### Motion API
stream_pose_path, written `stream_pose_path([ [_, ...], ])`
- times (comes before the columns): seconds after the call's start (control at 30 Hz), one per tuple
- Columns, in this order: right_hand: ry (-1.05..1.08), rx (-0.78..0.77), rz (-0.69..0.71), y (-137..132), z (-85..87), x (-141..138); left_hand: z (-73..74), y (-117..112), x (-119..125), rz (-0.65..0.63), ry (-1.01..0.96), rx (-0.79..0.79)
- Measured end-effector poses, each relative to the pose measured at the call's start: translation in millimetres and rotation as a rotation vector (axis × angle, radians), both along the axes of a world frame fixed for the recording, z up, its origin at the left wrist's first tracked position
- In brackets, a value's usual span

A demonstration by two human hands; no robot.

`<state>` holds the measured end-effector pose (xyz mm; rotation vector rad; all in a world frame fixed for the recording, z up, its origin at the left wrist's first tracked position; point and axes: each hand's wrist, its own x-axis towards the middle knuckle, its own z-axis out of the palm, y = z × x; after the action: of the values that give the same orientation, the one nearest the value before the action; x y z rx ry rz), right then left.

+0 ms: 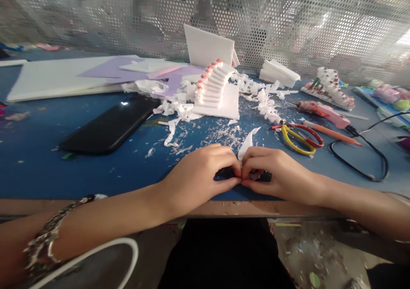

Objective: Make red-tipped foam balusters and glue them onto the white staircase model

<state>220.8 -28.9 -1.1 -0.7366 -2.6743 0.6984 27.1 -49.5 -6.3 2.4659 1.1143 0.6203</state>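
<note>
Your two hands meet at the near edge of a blue counter [38, 169], fingertips touching. Your left hand [205, 171] is curled, its thumb and fingers pinched on a small dark piece [224, 174] that lies on the counter between the hands. Your right hand [278, 173] is curled the same way and grips the other end of that piece. What the piece is cannot be told, as your fingers hide most of it.

A white strip [246, 141] stands up just behind the spot where your fingertips meet. It is not clear which hand holds it.

A beaded bracelet [48, 237] sits on your left wrist.

Beyond your left hand, and off to its left, a black phone [112, 124] lies flat. Straight beyond both hands, white scraps [188, 109] are scattered around a small white foam staircase [216, 90] with red dots along its rail.

Just beyond your right hand lie scissors [299, 137] with yellow and red handles. An orange pencil [333, 133] and a pink glue gun [323, 112] lie further to the right, with the gun's black cable [361, 161] looping toward you. A second staircase model [329, 86] sits behind them.

Far beyond your left hand lie a white foam board [64, 77] and a purple sheet [112, 69]. A perforated metal screen [288, 20] closes off the back of the counter.
</note>
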Motion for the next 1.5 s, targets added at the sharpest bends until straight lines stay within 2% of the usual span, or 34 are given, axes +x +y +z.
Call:
stream_pose_path([
  [0.23,0.022,0.027,0.012,6,1.6,1,-0.7,-2,0,-0.055,0.051,0.106],
  [0.43,0.019,-0.033,-0.031,4,4.5,3,1.2,1,3,-0.018,0.096,0.091],
  [0.67,-0.015,0.074,-0.014,3,7.6,7,1.3,4,6,-0.034,0.089,0.084],
  [0.83,0.005,0.08,-0.022,4,7.4,6,1.0,7,7,-0.023,0.078,0.077],
  [1.0,0.049,-0.019,-0.072,4,6.1,4,3.3,6,6,0.001,0.066,0.082],
  [1.1,0.079,-0.087,-0.095,3,6.6,4,5.5,6,4,-0.042,0.055,0.117],
  [1.27,0.102,-0.176,-0.111,4,8.6,4,6.7,6,0,-0.133,0.138,0.305],
  [1.37,0.107,-0.24,-0.123,5,9.6,4,6.4,6,-1,-0.13,0.187,0.409],
  [1.5,0.095,-0.264,-0.152,6,10.3,4,6.8,6,-1,-0.119,0.188,0.464],
])
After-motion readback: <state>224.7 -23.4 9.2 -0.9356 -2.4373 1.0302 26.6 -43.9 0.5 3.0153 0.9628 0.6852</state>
